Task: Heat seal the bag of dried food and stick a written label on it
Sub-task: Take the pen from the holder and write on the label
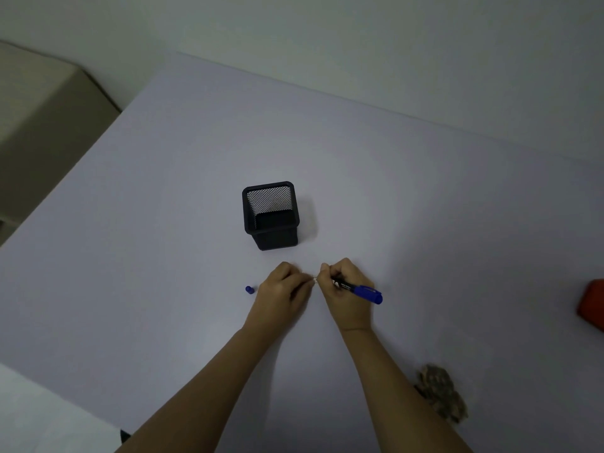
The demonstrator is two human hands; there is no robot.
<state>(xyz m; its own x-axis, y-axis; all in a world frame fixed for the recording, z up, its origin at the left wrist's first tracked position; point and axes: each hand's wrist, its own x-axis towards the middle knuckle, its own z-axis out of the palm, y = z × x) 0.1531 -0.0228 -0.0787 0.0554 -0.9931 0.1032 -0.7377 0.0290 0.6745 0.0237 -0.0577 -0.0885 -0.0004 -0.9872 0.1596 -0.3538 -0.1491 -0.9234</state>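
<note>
My right hand [344, 294] grips a blue marker pen [362, 291], its capped end pointing right. My left hand [282, 289] sits close beside it, fingers pinched. Between the fingertips of both hands a tiny white piece, probably the label [315, 280], is pinched just above the table. The pen's blue cap [249, 290] lies on the table left of my left hand. A bag of brownish dried food [441, 392] lies at the lower right, partly behind my right forearm.
A black mesh pen holder [270, 214] stands upright just beyond my hands. A red object [593, 304] is cut off by the right edge. The pale table [163, 207] ends at the left, with a beige box [39, 119] beyond it.
</note>
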